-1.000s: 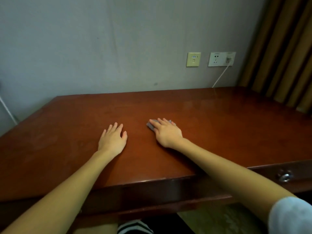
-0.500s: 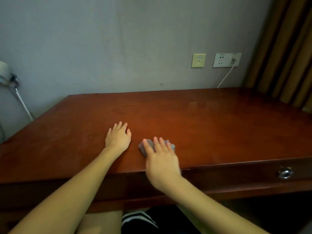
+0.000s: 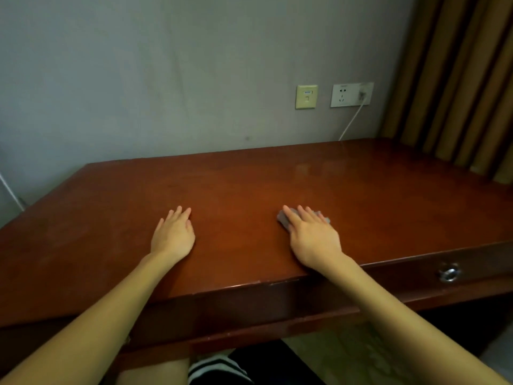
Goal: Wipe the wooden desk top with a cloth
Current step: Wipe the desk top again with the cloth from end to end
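From the head camera I look down at the wooden desk top. It is dark red-brown and shiny. My left hand lies flat on it, palm down, with the fingers straight and close together, and it holds nothing. My right hand is off to the side of it, well apart, and near the front edge of the desk. It is flat too, with straight fingers spread a little, and it presses down on a small grey cloth. The cloth lies on the desk right under those fingers. I only see bits of it poking out on both sides of them. Behind the desk is a grey wall. On the wall there is a yellow plate, and next to it a white socket with a plug in its right end. A white cable runs from the plug down behind the back edge of the desk. A brown striped curtain hangs on the right. Under the desk top on the right is a drawer with a round shiny metal piece on its front. At the very bottom I see some black and white striped clothing.
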Motion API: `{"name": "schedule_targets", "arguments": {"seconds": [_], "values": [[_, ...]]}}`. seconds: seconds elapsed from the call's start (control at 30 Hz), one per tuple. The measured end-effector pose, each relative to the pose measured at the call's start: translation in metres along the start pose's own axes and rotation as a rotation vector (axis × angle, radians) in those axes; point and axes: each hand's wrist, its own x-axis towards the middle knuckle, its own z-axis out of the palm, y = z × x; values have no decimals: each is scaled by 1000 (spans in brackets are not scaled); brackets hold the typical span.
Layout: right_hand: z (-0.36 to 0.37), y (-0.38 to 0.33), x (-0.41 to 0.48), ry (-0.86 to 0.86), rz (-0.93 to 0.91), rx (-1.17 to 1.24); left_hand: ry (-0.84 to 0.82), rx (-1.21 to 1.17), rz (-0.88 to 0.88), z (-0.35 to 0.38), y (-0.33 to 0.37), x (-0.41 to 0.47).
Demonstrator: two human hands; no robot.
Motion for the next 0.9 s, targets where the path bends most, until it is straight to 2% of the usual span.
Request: {"name": "schedule_targets", "arguments": {"seconds": [0.1, 0.2, 0.37, 0.43, 0.53, 0.73, 0.8, 0.9], "values": [[-4, 2, -33, 22, -30, -5, -5, 2, -6, 1, 1, 2], [11, -34, -59, 144, -126, -24, 5, 18, -15, 1, 2, 3], [17, -76, -44, -14, -374, 81, 43, 69, -12, -4, 13, 6], [12, -69, -20, -74, -391, 99, 77, 63, 50, -6, 27, 9], [5, -37, 15, -80, -301, 109, 80, 27, 130, -6, 55, 13], [-21, 91, 15, -41, 125, -2, 4, -10, 176, 5, 93, 22], [-24, 99, -2, -37, 194, -51, -9, -15, 197, 11, 106, 25], [-19, 69, -15, -28, 196, -108, -46, -17, 224, 19, 122, 31]]}}
